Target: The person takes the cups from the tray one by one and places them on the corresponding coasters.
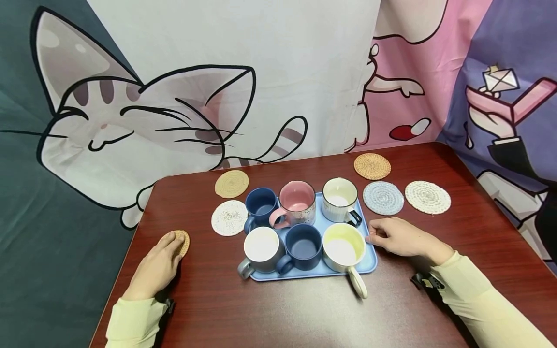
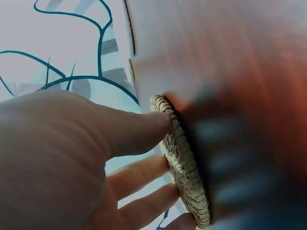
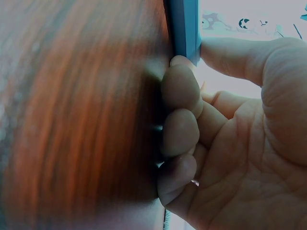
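Observation:
A blue tray in the middle of the dark red table carries several mugs: two navy, one pink, a white one with a dark handle, a grey one and a cream one. My right hand is at the tray's right edge. In the right wrist view its thumb and curled index finger pinch the tray's rim. My left hand lies at the front left on a small tan woven coaster. There the fingers rest on the coaster's face and the thumb touches its rim.
Other round woven coasters lie about the tray: a tan one and a white speckled one on the left, an orange-tan one, a pale blue one and a white one on the right. Cartoon-print cloth hangs behind the table.

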### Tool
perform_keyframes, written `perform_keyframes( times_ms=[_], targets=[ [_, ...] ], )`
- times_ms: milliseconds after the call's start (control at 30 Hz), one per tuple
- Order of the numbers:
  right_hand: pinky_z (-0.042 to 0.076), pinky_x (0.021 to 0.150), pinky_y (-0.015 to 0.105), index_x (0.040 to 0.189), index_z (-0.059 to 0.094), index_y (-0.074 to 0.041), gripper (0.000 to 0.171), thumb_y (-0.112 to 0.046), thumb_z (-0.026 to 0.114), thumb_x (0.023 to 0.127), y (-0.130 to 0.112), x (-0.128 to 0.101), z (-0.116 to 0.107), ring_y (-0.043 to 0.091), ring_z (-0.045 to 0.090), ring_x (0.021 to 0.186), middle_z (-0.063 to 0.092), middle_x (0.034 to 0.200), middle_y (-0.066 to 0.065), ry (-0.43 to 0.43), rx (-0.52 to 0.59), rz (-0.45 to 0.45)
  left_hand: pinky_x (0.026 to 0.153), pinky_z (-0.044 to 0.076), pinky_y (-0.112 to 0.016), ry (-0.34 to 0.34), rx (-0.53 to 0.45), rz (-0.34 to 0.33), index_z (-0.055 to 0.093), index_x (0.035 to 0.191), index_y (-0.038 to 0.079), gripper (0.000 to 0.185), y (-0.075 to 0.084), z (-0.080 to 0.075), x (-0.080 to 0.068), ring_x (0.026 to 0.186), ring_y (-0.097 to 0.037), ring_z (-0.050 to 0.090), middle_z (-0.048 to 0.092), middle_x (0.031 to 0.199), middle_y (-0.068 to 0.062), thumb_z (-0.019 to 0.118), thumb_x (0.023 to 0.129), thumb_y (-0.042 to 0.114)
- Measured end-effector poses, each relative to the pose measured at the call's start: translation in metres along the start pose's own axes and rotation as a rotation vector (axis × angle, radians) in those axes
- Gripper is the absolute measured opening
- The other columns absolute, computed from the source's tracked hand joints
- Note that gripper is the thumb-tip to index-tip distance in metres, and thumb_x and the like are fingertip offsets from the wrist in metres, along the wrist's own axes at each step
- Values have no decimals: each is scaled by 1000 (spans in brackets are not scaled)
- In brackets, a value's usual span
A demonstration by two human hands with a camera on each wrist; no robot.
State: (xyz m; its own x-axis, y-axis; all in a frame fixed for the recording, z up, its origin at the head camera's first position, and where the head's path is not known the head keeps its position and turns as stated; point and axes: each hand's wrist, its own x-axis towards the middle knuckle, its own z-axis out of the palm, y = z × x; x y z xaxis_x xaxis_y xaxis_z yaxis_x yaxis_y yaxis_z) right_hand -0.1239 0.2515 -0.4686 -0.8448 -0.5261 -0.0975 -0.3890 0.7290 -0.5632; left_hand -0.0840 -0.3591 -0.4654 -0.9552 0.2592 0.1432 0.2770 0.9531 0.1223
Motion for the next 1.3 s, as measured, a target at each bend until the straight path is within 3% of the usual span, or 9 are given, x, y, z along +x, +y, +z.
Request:
perform_keyframes(
  times_ms=[533,800,1300],
  targets=[
    [32,55,19,76,54,-24,28,-27,70,99,-1,0,3,-2,38,56,40,62,-17,6,14,0,103,46,-66,-112,16,-22,66,130,-3,40,1,-2,63,117,-59,58,58,137,-35,67,92,8],
    [32,56,19,76,53,-25,28,-25,71,97,0,-1,4,-3,38,56,39,62,-18,3,6,9,98,48,-64,-118,27,-40,67,130,0,39,14,1,72,106,-56,60,61,129,-33,69,93,14],
    [32,56,19,77,54,-24,28,-28,72,98,-4,-1,-2,-2,38,57,40,62,-16,-7,0,10,103,44,-63,-125,21,-65,64,137,3,44,18,5,74,115,-54,55,57,135,-33,68,98,22]
  ],
)
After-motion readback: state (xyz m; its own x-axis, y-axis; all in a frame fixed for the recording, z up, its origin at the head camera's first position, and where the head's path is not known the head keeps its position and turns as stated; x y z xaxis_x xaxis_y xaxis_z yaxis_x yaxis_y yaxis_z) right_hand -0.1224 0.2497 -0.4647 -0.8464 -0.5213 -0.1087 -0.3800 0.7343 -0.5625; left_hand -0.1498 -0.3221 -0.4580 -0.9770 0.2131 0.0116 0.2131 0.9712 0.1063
